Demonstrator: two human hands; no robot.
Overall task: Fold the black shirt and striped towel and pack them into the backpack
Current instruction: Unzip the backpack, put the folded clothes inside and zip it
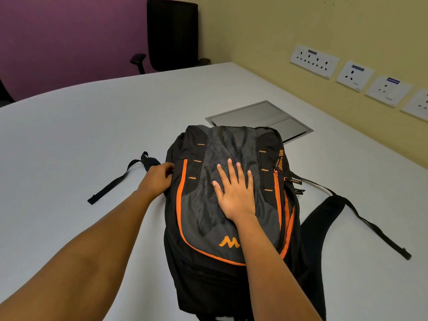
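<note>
Black-and-orange backpack [203, 205], flat on white counter [69, 135]. Right hand [234, 195] spread on its front panel; left hand [157, 179] grips its side.

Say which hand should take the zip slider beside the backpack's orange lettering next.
Right. The right hand lies flat on the black-and-grey fabric backpack with orange trim, near the zip slider on that side; the left hand grips the opposite edge.

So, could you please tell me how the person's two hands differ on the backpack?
The right hand lies flat with fingers spread; the left hand has its fingers curled. The right hand presses the grey front panel; the left hand grips the side edge of the backpack. Both touch it.
</note>
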